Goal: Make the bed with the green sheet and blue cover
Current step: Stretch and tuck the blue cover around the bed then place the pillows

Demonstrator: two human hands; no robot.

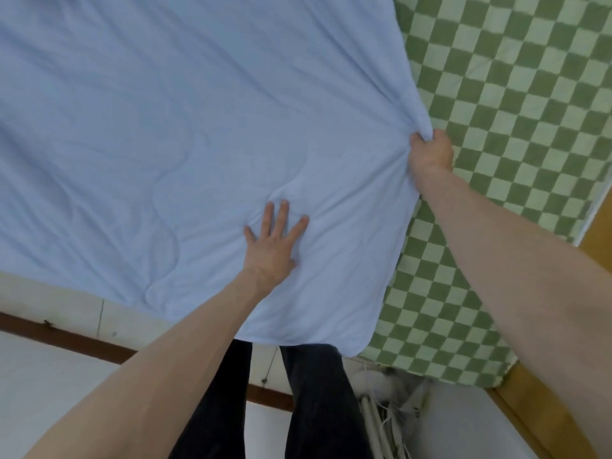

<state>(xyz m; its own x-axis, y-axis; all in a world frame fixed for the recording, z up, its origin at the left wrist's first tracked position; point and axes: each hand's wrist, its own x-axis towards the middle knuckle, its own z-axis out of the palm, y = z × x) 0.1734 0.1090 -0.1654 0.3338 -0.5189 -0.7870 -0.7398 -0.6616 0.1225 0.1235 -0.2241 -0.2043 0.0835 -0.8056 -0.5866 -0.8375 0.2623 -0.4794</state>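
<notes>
Blue cover (172,134) blankets everything from nine o'clock through the centre, over the green sheet (516,134), which shows bare at three o'clock. Best move now: anchor with the flat palm and draw the bunched edge rightwards, evenly. Left hand (273,241) lies flat, fingers spread, pressing the cover; right hand (430,154) fists its edge, arm outstretched.

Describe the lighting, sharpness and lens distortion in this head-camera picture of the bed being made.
Head view: light is soft and even, with only faint shading in the folds of the blue cover and no glare; the left hand and right hand look slightly soft; wide-angle distortion bends the squares of the green checked sheet and swells the forearms near the frame's edges.
</notes>
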